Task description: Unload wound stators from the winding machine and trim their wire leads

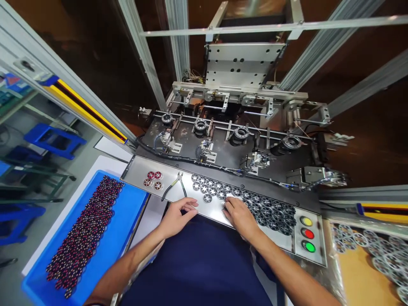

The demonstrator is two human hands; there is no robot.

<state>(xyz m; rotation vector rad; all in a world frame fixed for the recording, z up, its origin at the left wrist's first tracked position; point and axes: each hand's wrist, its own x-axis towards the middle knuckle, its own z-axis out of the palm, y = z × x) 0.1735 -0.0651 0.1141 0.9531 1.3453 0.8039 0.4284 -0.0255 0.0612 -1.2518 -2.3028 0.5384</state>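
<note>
My left hand (178, 217) hovers at the front edge of the metal shelf (174, 204), fingers loosely bent, thumb apart, with nothing visible in it. Just behind it lie cutting pliers (179, 183), handles spread. On the shelf, my right hand (240, 216) has its fingertips closed on a small round metal part (225, 205), mostly hidden under them. Silvery spoked round parts (208, 198) lie in front of and beside that hand. A denser group of dark round parts (274, 212) extends to the right. Several red-and-dark round parts (154, 179) sit at the shelf's left end.
A machine bed with ring-shaped fixtures (240, 135) and sensor brackets stands behind the shelf. Yellow, red and green buttons (308, 233) are at the right. A blue tray (123, 221) holds many small parts at left. More metal rings (385, 255) lie on cardboard at right.
</note>
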